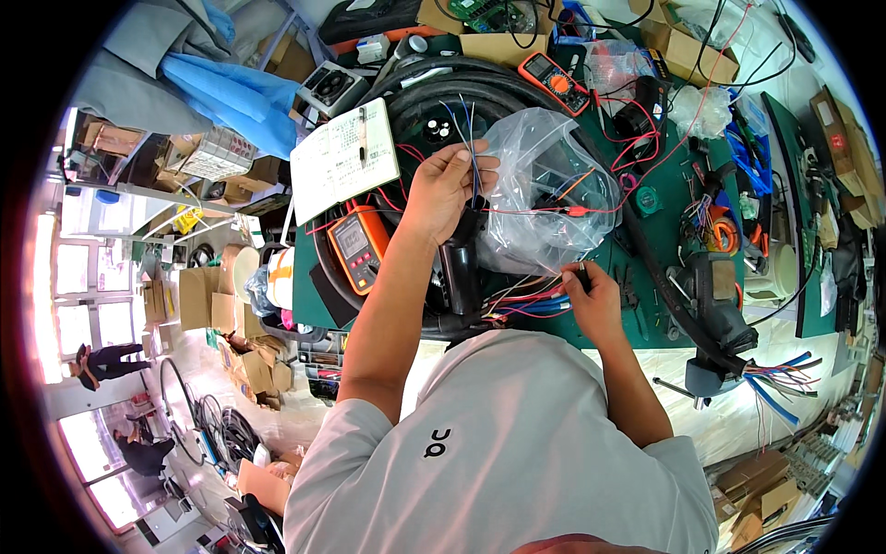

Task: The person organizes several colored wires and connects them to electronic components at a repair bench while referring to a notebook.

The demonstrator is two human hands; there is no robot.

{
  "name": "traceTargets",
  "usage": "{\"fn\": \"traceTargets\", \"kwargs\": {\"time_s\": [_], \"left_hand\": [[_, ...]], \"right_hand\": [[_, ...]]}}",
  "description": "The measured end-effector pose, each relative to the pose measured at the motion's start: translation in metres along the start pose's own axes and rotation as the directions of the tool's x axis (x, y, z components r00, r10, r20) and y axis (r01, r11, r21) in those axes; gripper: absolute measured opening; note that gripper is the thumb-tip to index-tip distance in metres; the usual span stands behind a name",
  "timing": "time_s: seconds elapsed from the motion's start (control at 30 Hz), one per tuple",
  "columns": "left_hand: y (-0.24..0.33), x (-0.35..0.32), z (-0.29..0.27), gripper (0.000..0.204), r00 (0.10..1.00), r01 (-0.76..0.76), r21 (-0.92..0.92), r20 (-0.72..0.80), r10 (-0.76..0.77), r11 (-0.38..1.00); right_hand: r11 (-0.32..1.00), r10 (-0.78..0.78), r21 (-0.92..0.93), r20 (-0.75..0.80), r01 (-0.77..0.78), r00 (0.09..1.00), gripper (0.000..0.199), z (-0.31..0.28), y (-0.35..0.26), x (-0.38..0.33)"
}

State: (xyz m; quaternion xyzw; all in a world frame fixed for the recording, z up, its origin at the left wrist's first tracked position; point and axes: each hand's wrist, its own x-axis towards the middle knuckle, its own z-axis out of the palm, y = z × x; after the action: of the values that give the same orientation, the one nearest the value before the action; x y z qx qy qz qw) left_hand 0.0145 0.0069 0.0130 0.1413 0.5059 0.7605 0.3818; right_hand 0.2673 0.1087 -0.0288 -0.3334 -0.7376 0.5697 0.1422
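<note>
Head view shows a bundle of thin wires [468,125], blue and dark, standing up out of the left hand [448,185], whose grip is clenched around them with the thumb and fingers pinched near the top of a black cylindrical part [459,263] that hangs below the palm. Lower and to the right, the right hand [591,300] closes its grip on a small dark probe-like tool [582,274], its tip held just beside a fan of coloured wires [526,303], red, blue and white, that spreads from the base of the black part. Between the two hands lies a clear plastic bag [549,189], crumpled and open, with red leads and small orange-tipped clips inside it; the left hand touches its edge. Just left of the left forearm an orange multimeter [355,245] lies on the green tabletop [660,240], and above it an open notebook [343,159] rests on a coil of thick black hose [443,88]. A second orange multimeter [554,81] sits farther back, near red test leads [646,138]. To the right a dark bench vise [715,295] stands at the tabletop's edge, with loose coloured wire ends [780,374] beyond it. Cardboard boxes [688,46] crowd the far side.
</note>
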Motion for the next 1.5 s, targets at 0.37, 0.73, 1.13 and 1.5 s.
{"fn": "traceTargets", "kwargs": {"time_s": [0.37,0.73,1.13,1.5], "left_hand": [[0.000,0.002,-0.001,0.024,1.000,-0.017,-0.002,-0.017,0.017,1.000],[-0.006,-0.002,0.012,0.026,0.999,-0.044,0.172,0.038,0.038,0.984],[-0.013,-0.002,0.017,0.021,0.982,-0.180,0.374,0.127,0.142,0.910],[-0.012,-0.007,0.022,0.019,0.993,-0.120,0.368,0.051,0.109,0.922]], "right_hand": [[0.853,-0.211,-0.503,-0.091,0.138,0.973,0.017,-0.022,0.038,0.003],[0.727,-0.583,-0.519,-0.121,0.449,0.803,0.018,-0.005,-0.029,0.025],[0.897,-0.414,-0.258,-0.203,0.360,0.887,0.027,0.053,-0.114,0.114],[0.927,-0.372,-0.003,-0.130,0.375,0.919,0.021,0.051,-0.117,0.118]]}}
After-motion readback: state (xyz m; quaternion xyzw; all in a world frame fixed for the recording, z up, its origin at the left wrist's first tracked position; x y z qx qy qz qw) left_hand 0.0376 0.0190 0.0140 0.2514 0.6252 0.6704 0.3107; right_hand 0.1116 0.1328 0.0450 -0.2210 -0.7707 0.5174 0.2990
